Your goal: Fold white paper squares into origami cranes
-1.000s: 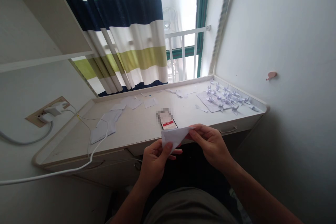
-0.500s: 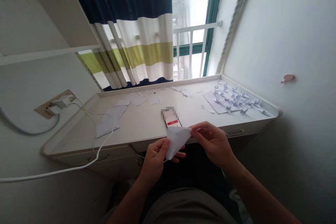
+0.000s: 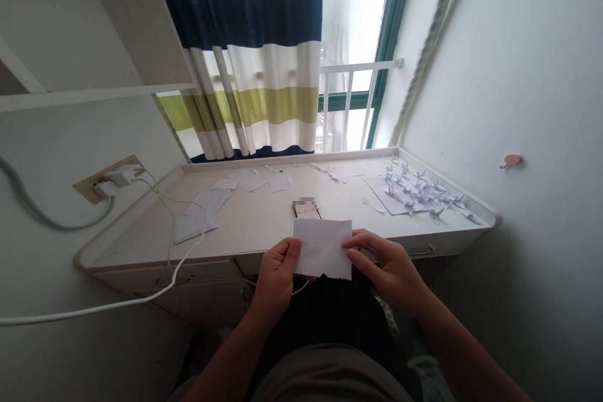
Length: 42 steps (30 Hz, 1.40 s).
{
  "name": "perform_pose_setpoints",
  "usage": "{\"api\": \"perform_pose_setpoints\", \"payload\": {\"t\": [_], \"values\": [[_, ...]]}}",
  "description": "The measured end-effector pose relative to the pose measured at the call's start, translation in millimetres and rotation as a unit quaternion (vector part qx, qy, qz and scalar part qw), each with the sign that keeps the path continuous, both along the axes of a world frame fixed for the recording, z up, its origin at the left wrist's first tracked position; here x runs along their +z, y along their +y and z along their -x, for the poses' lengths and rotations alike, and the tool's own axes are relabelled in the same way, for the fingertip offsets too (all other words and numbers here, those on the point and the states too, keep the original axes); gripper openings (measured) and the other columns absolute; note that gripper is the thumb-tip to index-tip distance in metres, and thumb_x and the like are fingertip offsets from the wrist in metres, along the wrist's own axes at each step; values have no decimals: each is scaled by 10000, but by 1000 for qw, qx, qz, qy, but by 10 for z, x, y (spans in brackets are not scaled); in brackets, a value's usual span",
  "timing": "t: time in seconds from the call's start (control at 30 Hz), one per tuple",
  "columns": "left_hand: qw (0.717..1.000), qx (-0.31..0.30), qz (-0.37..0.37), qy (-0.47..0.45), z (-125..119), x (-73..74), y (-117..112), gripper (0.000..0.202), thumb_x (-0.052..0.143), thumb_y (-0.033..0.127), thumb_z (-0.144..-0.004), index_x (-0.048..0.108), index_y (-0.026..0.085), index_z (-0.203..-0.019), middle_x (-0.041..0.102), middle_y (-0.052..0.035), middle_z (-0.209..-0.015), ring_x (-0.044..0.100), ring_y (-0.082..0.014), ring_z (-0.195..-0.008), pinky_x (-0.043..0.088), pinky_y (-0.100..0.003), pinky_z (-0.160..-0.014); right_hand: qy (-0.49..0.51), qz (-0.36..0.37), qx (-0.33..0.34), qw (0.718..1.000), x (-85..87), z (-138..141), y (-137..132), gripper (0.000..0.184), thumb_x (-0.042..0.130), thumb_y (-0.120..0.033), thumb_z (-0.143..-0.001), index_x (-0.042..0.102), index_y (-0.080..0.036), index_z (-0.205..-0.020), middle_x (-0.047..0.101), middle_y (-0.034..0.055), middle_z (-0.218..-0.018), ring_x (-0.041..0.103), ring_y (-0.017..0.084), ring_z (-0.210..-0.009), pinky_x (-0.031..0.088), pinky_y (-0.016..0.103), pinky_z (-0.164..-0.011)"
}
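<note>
A small, nearly square sheet of white paper [image 3: 323, 249] is spread flat just in front of the desk edge. Its lower edge looks slightly uneven. My left hand [image 3: 279, 270] grips the sheet's left side, thumb on the front and fingers mostly hidden behind. At the right edge, my right hand [image 3: 379, 264] has its index finger and thumb closed against the paper. Just beyond the sheet lies a phone [image 3: 307, 212] with digits on its screen, its lower part covered by the paper.
Several folded paper cranes [image 3: 409, 191] cluster at the desk's right, some on a flat sheet [image 3: 384, 196]. Paper pieces [image 3: 198, 217] lie left, with scraps [image 3: 332, 173] along the back. A white cable [image 3: 176, 270] runs from the wall socket [image 3: 106, 182] across the desk's left side.
The paper was folded over into a pointed shape; now it is opened out flat. My right hand has shifted slightly down. The phone screen changed, and the camera view tilted a little.
</note>
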State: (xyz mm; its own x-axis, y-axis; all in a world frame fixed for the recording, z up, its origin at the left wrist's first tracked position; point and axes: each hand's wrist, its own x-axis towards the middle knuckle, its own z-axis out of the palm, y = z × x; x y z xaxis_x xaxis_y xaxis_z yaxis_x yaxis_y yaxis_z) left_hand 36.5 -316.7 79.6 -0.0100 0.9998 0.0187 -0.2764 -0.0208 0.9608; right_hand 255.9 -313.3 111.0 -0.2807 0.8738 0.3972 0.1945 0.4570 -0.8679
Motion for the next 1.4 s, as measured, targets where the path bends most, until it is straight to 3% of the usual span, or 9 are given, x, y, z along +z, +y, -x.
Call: {"api": "perform_pose_setpoints", "payload": {"t": [0.17,0.37,0.53,0.7,0.83,0.93,1.13,1.2,1.4], "values": [[1000,-6,2,-31,-66,10,-16,514,779,586,-813,698,136,-1048,725,-53,-812,676,-172,-692,574,-239,-518,-11,0,-65,998,-106,73,54,202,656,-321,-950,760,-242,-1105,767,63,-1127,707,249,-1042,555,376,-942],[1000,10,-9,-14,-6,-65,35,484,771,582,-827,699,141,-1014,720,-23,-727,646,-135,-599,561,-220,-520,20,-6,-50,999,-110,29,16,209,591,-252,-980,769,-246,-1089,772,39,-983,712,203,-900,571,308,-797],[1000,8,-2,-3,35,-60,48,504,779,588,-810,696,139,-1024,725,-19,-705,645,-142,-567,545,-221,-483,-46,-74,30,996,-97,-10,9,336,531,-131,-980,778,-303,-1130,747,34,-1089,709,182,-966,585,310,-868],[1000,-5,18,-21,77,-33,11,475,823,525,-782,671,138,-1012,759,-57,-773,696,-181,-617,574,-250,-489,-108,-125,49,985,-158,23,41,283,646,-178,-963,789,-335,-1149,697,63,-1259,682,231,-1142,587,377,-979],[995,-63,47,-59,125,-19,0,482,859,427,-759,677,113,-1077,783,-113,-898,696,-178,-622,581,-262,-512,-120,-128,47,983,-191,38,40,234,690,-207,-953,810,-340,-1103,646,73,-1358,640,266,-1253,566,432,-1054],[989,-105,59,-90,125,2,9,507,878,335,-748,674,108,-1153,788,-127,-957,711,-168,-689,584,-246,-614,-150,-136,62,977,-188,22,14,196,705,-248,-953,824,-344,-1075,589,82,-1454,544,308,-1389,526,499,-1110],[986,-127,52,-91,56,-10,17,501,854,350,-803,625,166,-1210,801,-106,-973,700,-147,-665,560,-244,-649,-232,-190,25,954,-157,-39,-61,148,723,-300,-943,829,-366,-1021,270,-6,-1722,150,413,-1602,218,768,-1212],[986,-136,43,-90,49,-24,20,522,859,367,-798,650,159,-1230,803,-121,-999,733,-182,-738,567,-260,-681,-229,-201,10,952,-151,-42,-76,144,701,-293,-956,826,-345,-1004,255,-11,-1728,166,414,-1598,202,769,-1217],[989,-116,40,-81,59,-40,26,530,870,395,-781,738,134,-1223,806,-146,-1037,756,-210,-821,565,-273,-740,-174,-174,-22,969,-160,-24,-87,132,643,-251,-983,767,-292,-964,390,33,-1657,271,372,-1571,324,673,-1217]]}}
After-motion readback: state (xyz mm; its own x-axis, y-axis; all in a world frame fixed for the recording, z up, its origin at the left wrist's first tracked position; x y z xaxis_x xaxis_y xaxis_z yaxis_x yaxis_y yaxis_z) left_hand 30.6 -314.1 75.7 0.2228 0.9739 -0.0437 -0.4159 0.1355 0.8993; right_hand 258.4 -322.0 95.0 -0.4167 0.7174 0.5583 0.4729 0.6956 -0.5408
